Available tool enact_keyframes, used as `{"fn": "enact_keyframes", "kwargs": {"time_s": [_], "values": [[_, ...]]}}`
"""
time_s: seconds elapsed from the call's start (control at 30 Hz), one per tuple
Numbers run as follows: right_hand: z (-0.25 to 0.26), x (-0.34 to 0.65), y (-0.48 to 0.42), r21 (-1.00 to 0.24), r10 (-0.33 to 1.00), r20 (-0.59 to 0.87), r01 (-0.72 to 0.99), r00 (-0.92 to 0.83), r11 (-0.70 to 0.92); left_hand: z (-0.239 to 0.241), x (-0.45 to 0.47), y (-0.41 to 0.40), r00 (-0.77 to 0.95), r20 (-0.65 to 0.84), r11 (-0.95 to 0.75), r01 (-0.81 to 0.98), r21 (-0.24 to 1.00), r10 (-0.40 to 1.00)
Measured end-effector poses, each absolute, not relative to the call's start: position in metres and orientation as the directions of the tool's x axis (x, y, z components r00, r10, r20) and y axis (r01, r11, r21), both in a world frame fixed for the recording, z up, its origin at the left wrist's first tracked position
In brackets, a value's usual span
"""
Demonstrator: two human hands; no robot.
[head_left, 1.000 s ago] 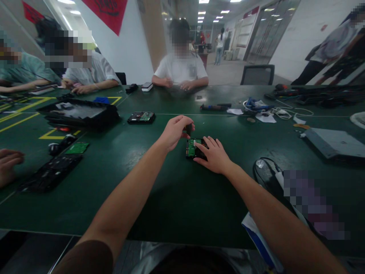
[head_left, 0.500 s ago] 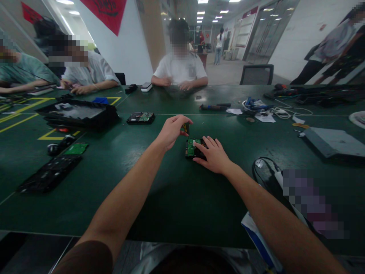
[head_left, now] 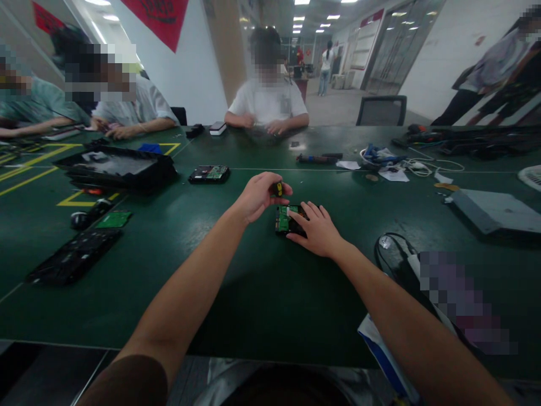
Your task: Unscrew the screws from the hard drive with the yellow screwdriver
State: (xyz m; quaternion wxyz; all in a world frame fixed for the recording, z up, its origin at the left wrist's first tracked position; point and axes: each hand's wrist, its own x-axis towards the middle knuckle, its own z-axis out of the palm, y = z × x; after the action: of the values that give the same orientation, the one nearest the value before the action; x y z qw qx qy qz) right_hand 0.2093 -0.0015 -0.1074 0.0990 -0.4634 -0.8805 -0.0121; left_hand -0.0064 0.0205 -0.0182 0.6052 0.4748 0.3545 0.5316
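A small hard drive (head_left: pixel 284 220) with a green circuit board facing up lies on the dark green table (head_left: pixel 253 282). My right hand (head_left: pixel 319 230) rests flat on its right part, fingers stretched out and pressing it down. Just above the drive's far left corner, my left hand (head_left: pixel 258 196) is closed round a small dark screwdriver handle with a yellow mark (head_left: pixel 278 189), held upright over the board.
A second hard drive (head_left: pixel 209 174) and a black tray (head_left: pixel 114 168) lie farther left. A black keyboard-like panel (head_left: pixel 75 255) and green board (head_left: pixel 113 219) sit at left. Cables and tools (head_left: pixel 389 158) lie far right, a grey case (head_left: pixel 494 211) beside them. People sit across the table.
My left hand has shifted slightly around the screwdriver handle, fingers turning it. My right hand and the drive have stayed put. A hand at the left edge has left the view.
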Motion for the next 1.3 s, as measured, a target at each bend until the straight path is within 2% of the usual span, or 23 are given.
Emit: {"fn": "enact_keyframes", "kwargs": {"time_s": [0.47, 0.77, 1.1, 1.2, 1.3], "values": [[-0.107, 0.209, -0.001, -0.087, 0.825, 0.159, 0.824, -0.543, 0.559, -0.018, -0.012, 0.022, 0.125, 0.138, -0.12, -0.139, 0.983, 0.982], [-0.104, 0.21, -0.002, -0.082, 0.821, 0.151, 0.821, -0.551, 0.565, -0.015, -0.005, 0.014, 0.296, 0.105, -0.035, -0.232, 0.972, 0.949], [-0.107, 0.209, -0.001, -0.089, 0.825, 0.156, 0.824, -0.544, 0.56, -0.01, -0.012, 0.019, 0.1, 0.209, -0.214, 0.043, 0.976, 0.973], [-0.107, 0.209, -0.001, -0.086, 0.825, 0.159, 0.825, -0.542, 0.558, -0.008, -0.011, 0.016, 0.113, 0.201, -0.207, 0.042, 0.977, 0.973], [-0.107, 0.209, -0.001, -0.077, 0.822, 0.167, 0.824, -0.544, 0.561, -0.01, -0.007, 0.014, 0.153, 0.165, -0.16, -0.046, 0.986, 0.974]]}}
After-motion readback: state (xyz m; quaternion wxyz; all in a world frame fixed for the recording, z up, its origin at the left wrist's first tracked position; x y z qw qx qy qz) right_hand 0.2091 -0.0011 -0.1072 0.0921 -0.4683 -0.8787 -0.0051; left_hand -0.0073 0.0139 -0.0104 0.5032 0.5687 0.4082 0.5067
